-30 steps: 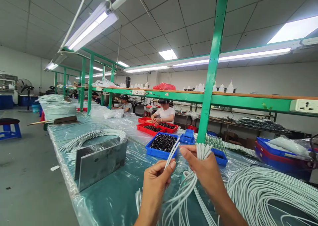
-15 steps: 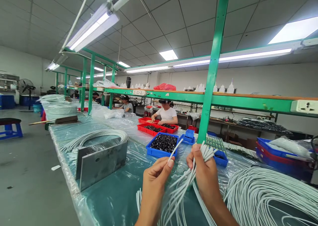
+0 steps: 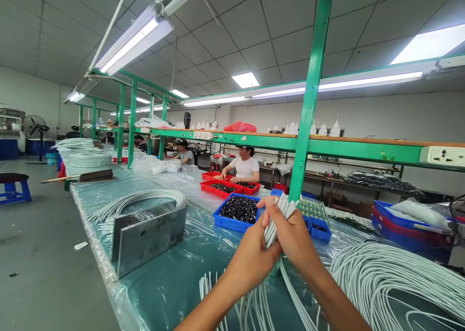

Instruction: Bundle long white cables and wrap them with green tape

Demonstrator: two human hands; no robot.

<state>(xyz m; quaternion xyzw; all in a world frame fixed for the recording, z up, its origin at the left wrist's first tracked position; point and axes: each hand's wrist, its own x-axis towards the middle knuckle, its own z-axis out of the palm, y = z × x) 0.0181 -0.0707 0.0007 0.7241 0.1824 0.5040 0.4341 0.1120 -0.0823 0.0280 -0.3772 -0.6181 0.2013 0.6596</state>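
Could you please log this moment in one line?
Left hand: gripping bundle of thin white cables; right hand: same bundle; beyond: blue rectangular plastic tray of black parts

Tube lights [image 3: 136, 42] and ceiling panels [image 3: 245, 80] shine brightly; glare streaks the plastic sheet [image 3: 156, 285]; the right edge looks stretched.

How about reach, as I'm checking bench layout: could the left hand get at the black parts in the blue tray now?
Probably not, as the left hand holds the white cables; once freed, likely, since black parts lie uncovered in the blue tray ahead.
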